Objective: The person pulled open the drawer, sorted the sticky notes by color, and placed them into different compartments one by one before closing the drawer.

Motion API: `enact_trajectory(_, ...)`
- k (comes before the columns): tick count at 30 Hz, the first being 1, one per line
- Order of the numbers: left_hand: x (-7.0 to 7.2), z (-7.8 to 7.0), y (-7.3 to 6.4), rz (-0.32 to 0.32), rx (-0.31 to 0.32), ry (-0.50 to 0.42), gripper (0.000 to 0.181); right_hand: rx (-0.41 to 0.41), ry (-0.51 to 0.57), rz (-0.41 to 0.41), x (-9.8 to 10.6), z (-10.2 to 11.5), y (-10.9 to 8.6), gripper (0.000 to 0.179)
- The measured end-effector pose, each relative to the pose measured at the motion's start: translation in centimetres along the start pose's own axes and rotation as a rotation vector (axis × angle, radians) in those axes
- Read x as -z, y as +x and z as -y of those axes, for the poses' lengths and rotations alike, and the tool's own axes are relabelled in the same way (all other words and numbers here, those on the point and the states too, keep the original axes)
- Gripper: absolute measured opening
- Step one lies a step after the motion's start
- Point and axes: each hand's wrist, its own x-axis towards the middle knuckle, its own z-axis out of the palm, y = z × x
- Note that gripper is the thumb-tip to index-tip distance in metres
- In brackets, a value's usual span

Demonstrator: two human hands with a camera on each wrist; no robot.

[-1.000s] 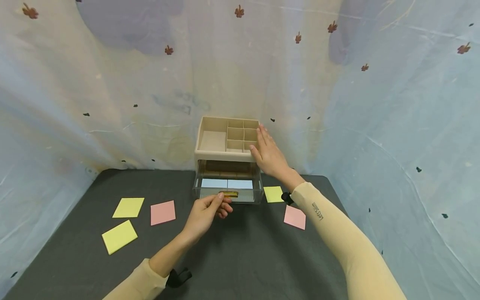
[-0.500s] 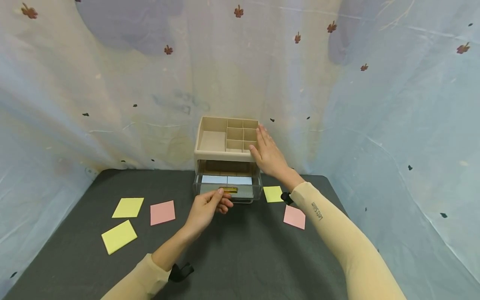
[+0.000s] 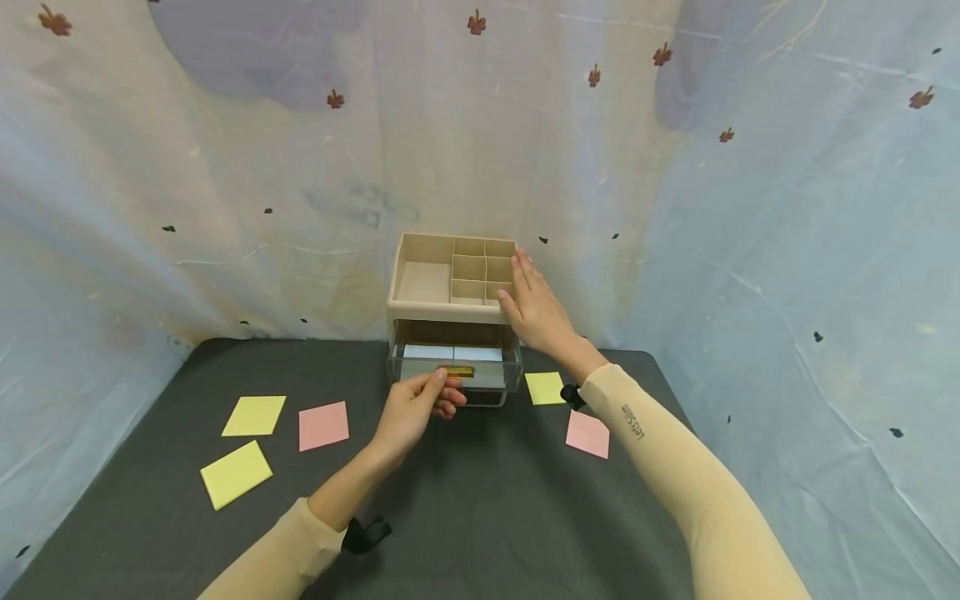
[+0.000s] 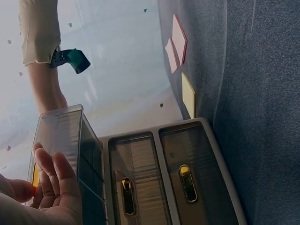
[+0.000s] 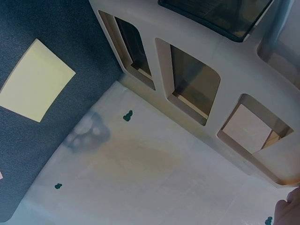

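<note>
A beige desktop drawer organizer (image 3: 446,312) stands at the back of the table, its open top split into compartments. Its clear top drawer (image 3: 491,373) is pulled partway out, with pale blue pads (image 3: 478,353) lying inside. My left hand (image 3: 411,408) pinches the gold handle (image 3: 459,372) of that drawer between thumb and fingers. In the left wrist view, two lower drawers (image 4: 140,164) with gold handles sit closed in the frame. My right hand (image 3: 543,312) rests with straight fingers along the organizer's right top edge.
Left of the organizer lie two yellow sticky pads (image 3: 253,416) and a pink one (image 3: 324,426). To its right are a yellow pad (image 3: 544,388) and a pink pad (image 3: 587,434). A patterned curtain (image 3: 465,167) hangs right behind the dark table (image 3: 480,508).
The clear top drawer has slid farther into the organizer, with my left hand moving forward on its handle. My right hand stays in place on the organizer's edge.
</note>
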Motion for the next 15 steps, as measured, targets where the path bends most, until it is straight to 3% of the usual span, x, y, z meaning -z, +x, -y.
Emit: enact_trajectory(15, -0.1, 0.0, 1.4, -0.022, 0.029, -0.007, 0.046, 0.0, -0.011, 0.008, 0.1, 0.0, 0.0, 0.072)
